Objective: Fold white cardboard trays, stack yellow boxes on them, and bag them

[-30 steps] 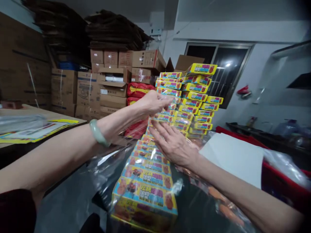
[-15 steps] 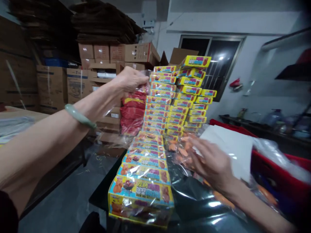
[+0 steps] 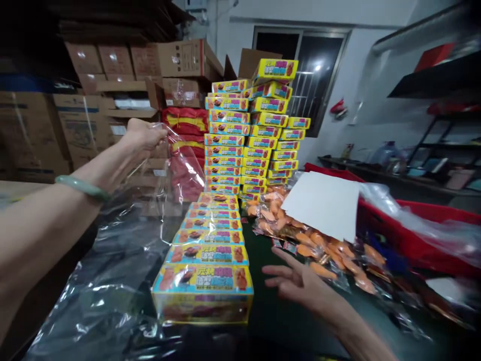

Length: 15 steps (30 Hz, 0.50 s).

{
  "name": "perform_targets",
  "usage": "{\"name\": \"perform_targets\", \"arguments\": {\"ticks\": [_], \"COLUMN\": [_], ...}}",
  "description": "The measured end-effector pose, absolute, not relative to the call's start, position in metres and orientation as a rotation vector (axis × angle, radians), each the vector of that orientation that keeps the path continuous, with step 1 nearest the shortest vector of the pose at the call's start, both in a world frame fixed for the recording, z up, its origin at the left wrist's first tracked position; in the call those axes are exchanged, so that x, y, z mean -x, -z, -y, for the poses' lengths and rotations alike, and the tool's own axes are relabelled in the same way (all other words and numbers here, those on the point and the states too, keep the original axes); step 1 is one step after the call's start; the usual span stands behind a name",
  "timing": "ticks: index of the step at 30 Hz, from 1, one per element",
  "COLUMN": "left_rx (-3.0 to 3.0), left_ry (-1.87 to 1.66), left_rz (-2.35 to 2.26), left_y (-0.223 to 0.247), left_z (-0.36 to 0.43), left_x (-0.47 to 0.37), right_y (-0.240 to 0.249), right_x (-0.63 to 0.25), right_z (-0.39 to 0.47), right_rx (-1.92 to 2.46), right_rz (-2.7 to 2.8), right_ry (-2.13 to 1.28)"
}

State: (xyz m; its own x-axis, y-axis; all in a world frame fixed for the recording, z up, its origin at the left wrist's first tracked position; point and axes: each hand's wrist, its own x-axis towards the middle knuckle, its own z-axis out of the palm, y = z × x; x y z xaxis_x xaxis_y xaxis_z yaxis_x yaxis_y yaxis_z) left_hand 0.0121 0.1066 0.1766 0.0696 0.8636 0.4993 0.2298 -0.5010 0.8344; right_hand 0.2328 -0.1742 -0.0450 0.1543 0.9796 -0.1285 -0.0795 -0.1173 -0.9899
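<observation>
My left hand (image 3: 145,135), a pale green bangle on its wrist, pinches the upper edge of a large clear plastic sheet (image 3: 112,265). The sheet hangs down on the left beside a row of yellow and blue printed boxes (image 3: 205,278). That row runs away from me along the dark table (image 3: 259,321). Over the table, just right of the nearest boxes, is my right hand (image 3: 296,281), its fingers spread and holding nothing. Clear packets with orange pieces (image 3: 319,245) lie beyond and to the right of it.
Tall stacks of the same boxes (image 3: 227,140) rise behind the row. A white sheet (image 3: 323,200) lies on the packets, beside a red crate (image 3: 424,225) with clear plastic over it. Brown cartons (image 3: 184,60) and red bundles (image 3: 186,170) stand at the back left.
My left hand has drawn the plastic sheet to the left, off the packets and boxes. My right hand has come nearer and spread its fingers. The view has turned somewhat right.
</observation>
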Motion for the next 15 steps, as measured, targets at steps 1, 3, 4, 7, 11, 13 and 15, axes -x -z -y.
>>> {"name": "perform_targets", "arguments": {"ticks": [1,3,4,7,11,13,15], "left_rx": [-1.815,-1.891,-1.923,-2.154,-2.627,-2.811,-2.935], "left_ry": [-1.447,-1.401,-1.365,-1.217,-0.926,-0.978,-1.168], "left_rz": [-1.121,-1.200,-1.217,-1.062,-0.583,-0.514,-0.574], "left_y": [-0.177,-0.180,-0.181,-0.185,-0.186,-0.185,-0.184], "left_z": [-0.106,-0.105,-0.103,-0.086,-0.033,-0.007,0.009], "left_x": [-0.010,-0.004,0.001,0.018,0.033,0.038,0.045], "right_y": [0.045,0.037,0.029,-0.016,-0.090,-0.107,-0.104], "right_x": [-0.229,-0.224,-0.224,-0.223,-0.186,-0.149,-0.108], "right_z": [0.171,0.162,0.156,0.121,0.057,0.036,0.028], "right_rx": [1.385,1.479,1.510,1.496,0.986,0.724,0.585], "right_rz": [1.059,1.215,1.269,1.318,1.350,1.436,1.568], "right_ry": [-1.207,-1.200,-1.151,-0.789,-0.553,-0.669,-0.899]}}
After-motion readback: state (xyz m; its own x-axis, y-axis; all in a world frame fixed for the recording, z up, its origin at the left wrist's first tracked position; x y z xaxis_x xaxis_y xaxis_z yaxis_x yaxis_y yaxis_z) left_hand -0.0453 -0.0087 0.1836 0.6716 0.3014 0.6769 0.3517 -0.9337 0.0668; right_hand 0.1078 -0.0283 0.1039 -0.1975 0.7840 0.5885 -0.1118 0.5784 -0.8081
